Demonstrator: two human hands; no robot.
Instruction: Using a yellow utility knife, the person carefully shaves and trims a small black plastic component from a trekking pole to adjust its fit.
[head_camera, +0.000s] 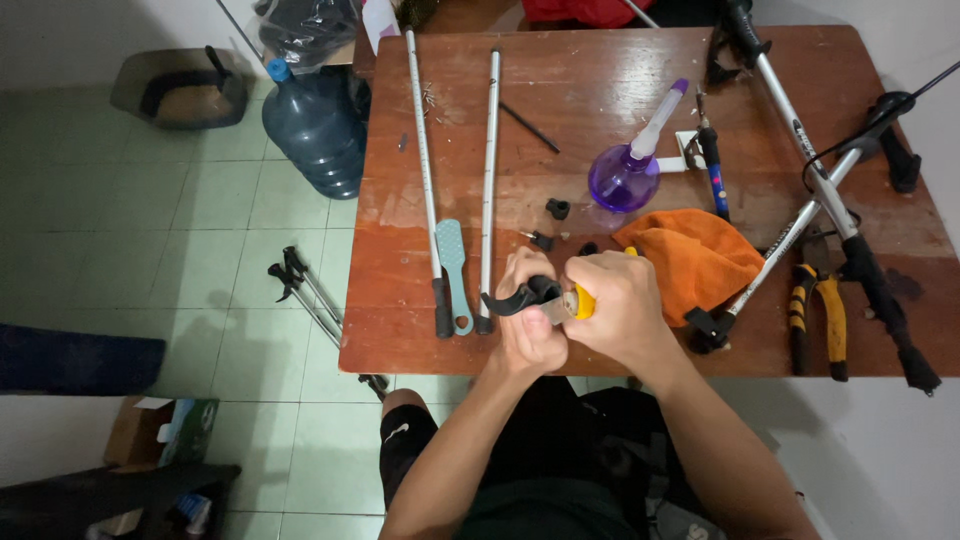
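Left hand: my left hand (528, 335) is closed around a curved black plastic clip (518, 298), whose hooked end sticks out to the left of my knuckles.
Right hand: my right hand (618, 305) is wrapped tight on a yellow-handled tool (583, 301), its tip meeting the clip between my two fists.
Beyond my hands: small black caps (557, 208) and a purple spray bottle (628, 170).
Right of my hands: an orange cloth (700, 255), touching my right knuckles, then yellow-handled pliers (818, 315).
Left of my hands: two white tubes (488, 170) and a teal perforated paddle (453, 260) on the wooden table (600, 80).
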